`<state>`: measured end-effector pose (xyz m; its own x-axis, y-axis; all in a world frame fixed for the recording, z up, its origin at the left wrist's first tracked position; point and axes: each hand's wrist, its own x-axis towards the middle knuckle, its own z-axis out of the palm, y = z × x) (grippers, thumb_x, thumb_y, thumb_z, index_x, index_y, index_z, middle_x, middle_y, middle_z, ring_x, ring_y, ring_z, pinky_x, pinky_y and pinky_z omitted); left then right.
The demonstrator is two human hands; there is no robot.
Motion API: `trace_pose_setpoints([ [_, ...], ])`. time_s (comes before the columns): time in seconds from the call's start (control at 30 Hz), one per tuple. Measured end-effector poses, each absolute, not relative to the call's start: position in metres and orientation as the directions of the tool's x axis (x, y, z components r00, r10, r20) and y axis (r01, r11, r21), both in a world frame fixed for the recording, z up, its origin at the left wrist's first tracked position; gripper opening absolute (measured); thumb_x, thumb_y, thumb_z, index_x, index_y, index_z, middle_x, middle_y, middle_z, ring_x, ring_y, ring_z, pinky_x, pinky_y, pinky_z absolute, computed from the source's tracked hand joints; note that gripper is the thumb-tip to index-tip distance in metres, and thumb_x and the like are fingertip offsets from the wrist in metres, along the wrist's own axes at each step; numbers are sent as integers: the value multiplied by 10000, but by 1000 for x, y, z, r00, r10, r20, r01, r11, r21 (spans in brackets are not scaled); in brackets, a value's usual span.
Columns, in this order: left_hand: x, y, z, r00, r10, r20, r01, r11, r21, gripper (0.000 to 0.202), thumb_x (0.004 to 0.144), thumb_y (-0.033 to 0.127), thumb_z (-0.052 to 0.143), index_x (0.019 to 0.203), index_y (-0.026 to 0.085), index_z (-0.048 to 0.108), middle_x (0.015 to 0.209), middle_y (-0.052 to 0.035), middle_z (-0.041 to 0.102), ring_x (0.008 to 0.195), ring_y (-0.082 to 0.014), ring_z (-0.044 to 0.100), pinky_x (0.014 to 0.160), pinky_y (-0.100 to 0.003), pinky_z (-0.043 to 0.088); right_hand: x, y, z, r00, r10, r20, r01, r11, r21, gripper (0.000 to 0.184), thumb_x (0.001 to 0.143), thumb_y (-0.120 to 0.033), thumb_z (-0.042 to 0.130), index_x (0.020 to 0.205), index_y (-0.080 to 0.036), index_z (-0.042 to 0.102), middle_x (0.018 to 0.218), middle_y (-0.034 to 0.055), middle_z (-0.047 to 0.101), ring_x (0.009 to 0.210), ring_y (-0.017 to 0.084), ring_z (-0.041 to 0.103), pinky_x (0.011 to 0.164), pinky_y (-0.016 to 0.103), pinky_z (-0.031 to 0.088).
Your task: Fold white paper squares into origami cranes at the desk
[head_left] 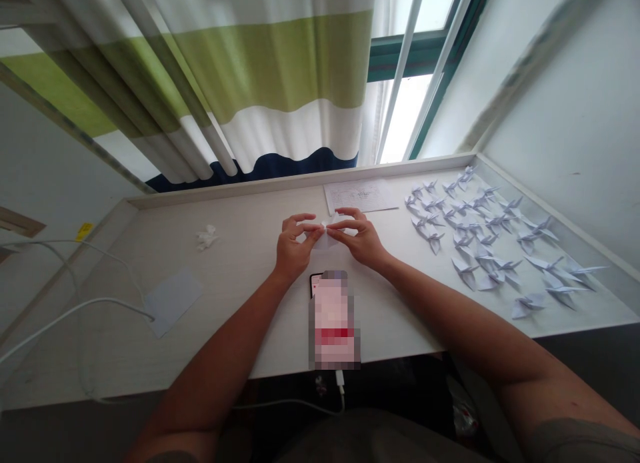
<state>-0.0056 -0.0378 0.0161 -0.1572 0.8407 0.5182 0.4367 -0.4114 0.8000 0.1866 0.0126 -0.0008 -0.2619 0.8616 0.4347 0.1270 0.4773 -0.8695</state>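
Both my hands meet over the middle of the white desk (240,296). My left hand (295,244) and my right hand (361,238) each pinch one side of a small folded piece of white paper (326,235), fingertips closed on it. The paper is held just above the desk surface. A phone (334,320) lies flat right below my hands near the front edge, with a white cable plugged into its near end.
Several folded paper cranes (480,240) cover the right side of the desk. A printed sheet (360,196) lies behind my hands. A crumpled paper scrap (207,237) and a blank paper square (173,302) sit at left, beside white cables (75,310). Curtains hang behind.
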Motion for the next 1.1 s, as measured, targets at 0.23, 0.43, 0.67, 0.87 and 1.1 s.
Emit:
trace_pose_setpoints([
  [0.23, 0, -34, 10, -201, 877, 436, 279, -375, 884, 211, 887, 457, 808, 906, 249, 838, 1160, -93, 743, 1140, -257, 674, 1028, -433, 530, 183, 11, 1, -276, 883, 380, 18, 400, -916, 232, 840, -557, 863, 947, -351, 874, 1395, 65, 661, 1358, 304, 577, 1214, 547, 383],
  [0.43, -2, -36, 14, -140, 856, 497, 382, -417, 825, 146, 882, 409, 814, 884, 265, 839, 1049, -75, 768, 1073, -260, 683, 1032, -450, 518, 181, 10, 2, -289, 889, 356, -31, 363, -931, 273, 805, -589, 875, 921, -342, 878, 1232, 72, 723, 1220, 286, 640, 1123, 514, 465],
  [0.67, -4, -35, 11, -87, 861, 501, 422, -424, 802, 103, 910, 347, 773, 882, 259, 818, 942, -56, 758, 913, -225, 685, 922, -395, 543, 182, 9, 4, -299, 874, 383, -27, 393, -919, 265, 822, -573, 863, 867, -312, 860, 1011, 65, 771, 1016, 262, 697, 1005, 481, 525],
  [0.87, -6, -36, 13, -73, 860, 505, 443, -426, 789, 82, 902, 309, 759, 880, 259, 820, 951, -56, 760, 928, -223, 682, 833, -364, 543, 189, 13, 5, -327, 795, 511, 193, 586, -787, 155, 893, -499, 828, 857, -351, 858, 1151, 54, 767, 1201, 321, 602, 1099, 578, 431],
  [1.1, -1, -38, 12, -106, 902, 418, 298, -372, 879, 125, 877, 363, 793, 858, 246, 834, 953, -58, 770, 875, -196, 698, 749, -309, 557, 189, 13, 8, -368, 802, 470, 112, 540, -834, 214, 887, -543, 817, 864, -333, 853, 1011, 53, 775, 1026, 282, 670, 987, 514, 499],
])
